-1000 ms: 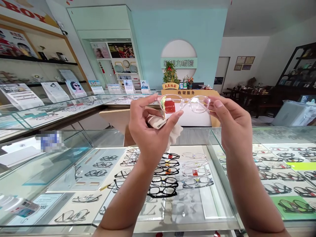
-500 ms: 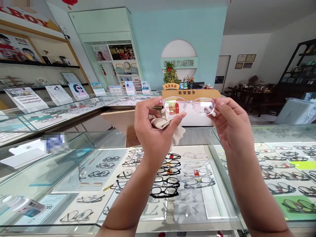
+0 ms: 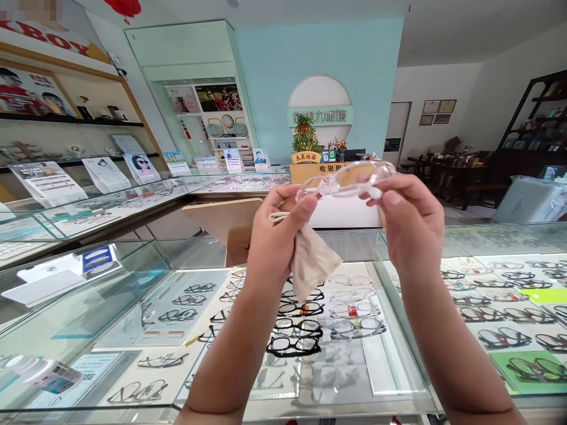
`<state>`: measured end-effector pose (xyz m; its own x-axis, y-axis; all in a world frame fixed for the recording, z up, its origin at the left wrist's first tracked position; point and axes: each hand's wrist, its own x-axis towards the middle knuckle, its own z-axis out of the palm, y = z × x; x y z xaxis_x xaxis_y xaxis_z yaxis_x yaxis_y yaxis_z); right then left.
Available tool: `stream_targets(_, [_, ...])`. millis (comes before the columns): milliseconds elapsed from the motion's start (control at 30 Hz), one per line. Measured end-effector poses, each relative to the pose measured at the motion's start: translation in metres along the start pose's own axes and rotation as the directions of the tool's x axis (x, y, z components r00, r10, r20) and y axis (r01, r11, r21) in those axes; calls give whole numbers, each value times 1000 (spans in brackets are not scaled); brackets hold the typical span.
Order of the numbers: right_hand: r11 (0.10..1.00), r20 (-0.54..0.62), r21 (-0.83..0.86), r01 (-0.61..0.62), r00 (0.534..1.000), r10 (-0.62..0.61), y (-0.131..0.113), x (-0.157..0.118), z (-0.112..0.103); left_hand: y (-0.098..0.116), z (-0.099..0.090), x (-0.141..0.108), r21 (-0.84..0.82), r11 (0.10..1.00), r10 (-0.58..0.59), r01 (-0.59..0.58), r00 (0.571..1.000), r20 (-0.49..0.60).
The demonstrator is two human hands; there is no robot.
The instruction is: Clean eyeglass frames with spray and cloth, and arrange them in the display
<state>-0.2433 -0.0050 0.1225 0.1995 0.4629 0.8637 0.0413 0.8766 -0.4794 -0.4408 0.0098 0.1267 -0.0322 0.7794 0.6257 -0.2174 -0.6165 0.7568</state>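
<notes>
A pair of clear-framed eyeglasses (image 3: pixel 339 184) is held up between my two hands, tilted and a little blurred. My left hand (image 3: pixel 279 230) pinches one end of the frame between thumb and fingers. A beige cleaning cloth (image 3: pixel 315 260) is also in that hand, hanging down below the thumb. The other end, near a pale temple arm, is gripped by the thumb and fingers of my right hand (image 3: pixel 410 215). Below my hands, rows of eyeglass frames (image 3: pixel 295 345) lie inside a glass display case (image 3: pixel 248 407).
A white bottle (image 3: pixel 44 373) lies at the front left, with a white and blue box (image 3: pixel 66 271) behind it. Another glass counter (image 3: pixel 66 221) runs along the left, with standing cards (image 3: pixel 48 183) on top. The cash desk (image 3: pixel 310 171) stands at the back.
The eyeglasses have turned from facing level to tilted, their right end raised. My left hand has rotated slightly, and the cloth now hangs lower and more spread out.
</notes>
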Motion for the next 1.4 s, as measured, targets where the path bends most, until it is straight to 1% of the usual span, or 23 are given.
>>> stream_targets(67, [994,77,-69,83,994,-78,-4,-3,3,1,-1,2,-81,984,-149,156,985,90])
stream_targets(133, [984,128,-112,141,984,-127,-4,-5,6,1,0,4,-125,956,-244,265,956,161])
stream_targets(200, [974,142,-136,183,976,-164,-2,-5,8,1,3,4,-138,929,-307,345,921,238])
stream_targets(267, [968,144,-129,218,969,-199,0,-4,8,0,5,3,-132,911,-338,390,891,304])
stream_targets(333, [964,144,-104,243,963,-227,3,-4,8,0,8,2,-132,897,-361,422,871,332])
stream_targets(400, [967,147,-95,237,964,-222,4,-3,6,-1,10,2,-149,866,-409,478,847,340])
stream_targets(500, [979,158,-91,185,973,-169,5,-2,4,-4,11,1,-187,781,-493,596,773,400])
stream_targets(533, [982,162,-81,170,974,-155,5,-2,3,-6,11,1,-192,763,-504,617,754,420])
stream_targets(567, [985,166,-67,160,975,-147,5,-2,2,-8,12,1,-189,757,-507,626,745,434])
stream_targets(600, [986,167,-55,157,975,-146,5,-2,2,-10,12,1,-177,764,-504,621,745,437])
stream_targets(633, [986,165,-51,158,975,-147,4,-2,1,-12,14,0,-152,783,-496,603,754,431])
stream_targets(700, [982,149,-89,166,977,-151,0,-3,0,-16,16,-1,-85,834,-471,546,783,407])
stream_targets(800, [959,131,-237,157,983,-128,-15,-6,-5,-25,13,-3,22,873,-458,488,803,380])
stream_targets(867, [938,139,-320,134,986,-93,-27,-10,-12,-34,6,-6,95,885,-460,456,824,332])
stream_targets(900, [929,154,-349,121,986,-70,-32,-14,-18,-40,0,-7,133,894,-449,429,844,294])
stream_targets(967, [909,223,-403,107,975,-16,-38,-26,-30,-54,-13,-11,196,918,-381,345,904,196])
stream_targets(1033, [879,345,-455,139,938,30,-38,-48,-46,-71,-26,-13,238,936,-292,261,951,105])
stream_targets(1067, [859,417,-481,176,908,47,-36,-63,-54,-79,-31,-14,260,939,-249,225,967,62])
stream_targets(1133, [803,559,-523,286,827,70,-29,-97,-69,-95,-39,-16,329,930,-174,166,985,-4])
stream_targets(1200, [715,676,-566,410,727,118,-22,-134,-81,-107,-43,-18,409,906,-110,109,994,-21])
stream_targets(1267, [617,757,-579,533,633,162,-15,-167,-90,-116,-45,-21,468,881,-72,71,997,-16])
stream_targets(1333, [541,818,-545,640,547,176,-9,-192,-95,-120,-44,-26,507,860,-60,59,998,-15])
stream_targets(1400, [488,863,-495,719,472,179,-3,-207,-97,-118,-43,-31,531,846,-58,52,998,-6])
